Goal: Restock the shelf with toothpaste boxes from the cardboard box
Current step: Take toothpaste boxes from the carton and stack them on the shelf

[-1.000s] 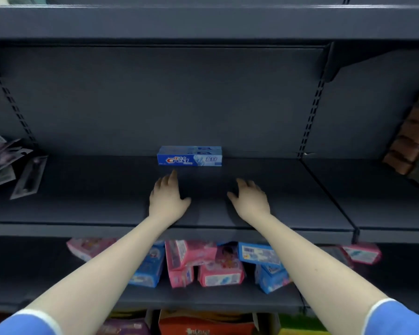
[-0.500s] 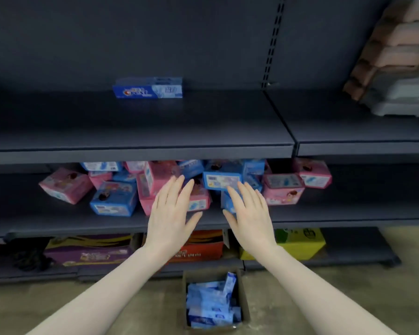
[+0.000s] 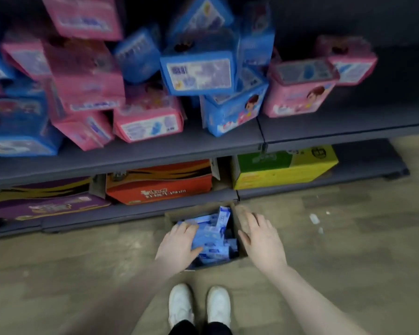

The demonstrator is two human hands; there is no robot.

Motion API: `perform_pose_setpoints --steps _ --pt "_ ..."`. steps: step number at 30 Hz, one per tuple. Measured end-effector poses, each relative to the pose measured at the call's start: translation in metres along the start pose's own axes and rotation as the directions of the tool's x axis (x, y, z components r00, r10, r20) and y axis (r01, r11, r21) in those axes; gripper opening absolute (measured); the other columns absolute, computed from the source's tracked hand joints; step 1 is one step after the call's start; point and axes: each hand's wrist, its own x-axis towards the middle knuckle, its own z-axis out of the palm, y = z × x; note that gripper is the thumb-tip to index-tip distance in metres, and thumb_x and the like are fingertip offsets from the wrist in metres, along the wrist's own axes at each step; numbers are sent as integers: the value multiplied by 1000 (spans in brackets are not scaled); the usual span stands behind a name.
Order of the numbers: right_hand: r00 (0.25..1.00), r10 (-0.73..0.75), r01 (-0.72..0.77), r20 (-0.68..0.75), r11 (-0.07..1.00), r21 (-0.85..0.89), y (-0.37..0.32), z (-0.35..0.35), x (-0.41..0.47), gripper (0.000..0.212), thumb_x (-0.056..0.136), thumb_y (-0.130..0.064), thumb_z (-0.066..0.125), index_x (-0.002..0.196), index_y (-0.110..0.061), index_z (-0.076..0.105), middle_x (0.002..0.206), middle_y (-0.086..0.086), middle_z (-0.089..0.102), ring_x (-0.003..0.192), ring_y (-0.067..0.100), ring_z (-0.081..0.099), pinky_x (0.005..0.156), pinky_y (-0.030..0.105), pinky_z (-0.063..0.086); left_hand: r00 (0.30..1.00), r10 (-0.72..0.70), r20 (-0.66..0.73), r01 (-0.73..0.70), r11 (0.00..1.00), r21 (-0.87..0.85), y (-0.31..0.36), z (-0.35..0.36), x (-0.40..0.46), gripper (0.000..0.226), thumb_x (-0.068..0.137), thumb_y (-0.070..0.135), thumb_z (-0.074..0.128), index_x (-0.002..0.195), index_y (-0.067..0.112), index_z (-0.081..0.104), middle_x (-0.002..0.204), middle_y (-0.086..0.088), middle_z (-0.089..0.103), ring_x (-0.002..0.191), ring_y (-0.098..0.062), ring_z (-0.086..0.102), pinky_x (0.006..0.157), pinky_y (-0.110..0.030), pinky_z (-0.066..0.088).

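A small open cardboard box [image 3: 196, 211] stands on the floor in front of the shelving, holding several blue toothpaste boxes [image 3: 212, 240] in a loose heap. My left hand [image 3: 178, 245] reaches into the box from its left side, fingers spread over the blue boxes, gripping nothing that I can see. My right hand [image 3: 261, 240] hovers over the box's right wall, fingers apart and empty. The shelf with the lone toothpaste box is out of view above.
A dark shelf [image 3: 143, 151] above carries jumbled pink packs [image 3: 148, 119] and blue packs [image 3: 196, 73]. On the bottom shelf sit a purple carton [image 3: 46, 204], an orange carton [image 3: 160, 182] and a yellow-green carton [image 3: 283, 165]. My white shoes [image 3: 198, 305] stand just behind the box.
The view has dropped from the upper shelf down to the floor. Both hands have come down from shelf height to the cardboard box, the left one now inside it.
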Motion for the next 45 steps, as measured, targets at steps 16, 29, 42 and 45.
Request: perform_pose_setpoints --steps 16,29,42,45 --pt "992 24 -43 122 988 151 66 172 20 43 91 -28 55 133 -22 47 119 4 56 111 26 53 91 35 42 983 -30 179 -5 981 194 -61 240 142 74 77 20 69 138 25 27 130 -10 36 119 -29 38 99 -36 33" --pt "900 261 -328 350 933 147 43 199 67 50 92 -25 51 136 -8 34 130 13 46 117 32 49 91 35 40 995 -77 58 56 950 306 -75 255 138 78 78 34 70 139 25 23 132 -10 34 118 -26 39 97 -34 38" --pt "698 317 -559 642 801 213 65 277 102 59 70 -21 79 118 -9 47 122 7 57 111 23 54 87 28 41 689 -655 312 703 496 -510 -82 255 138 39 87 5 58 124 0 47 126 -18 55 114 -31 54 77 -28 43" --pt "733 323 -567 598 776 277 66 283 105 59 69 -25 80 116 -8 50 119 7 59 107 23 57 85 29 44 519 -705 484 735 79 -673 -84 245 154 47 92 8 53 138 7 39 138 -13 45 124 -26 47 88 -28 44"
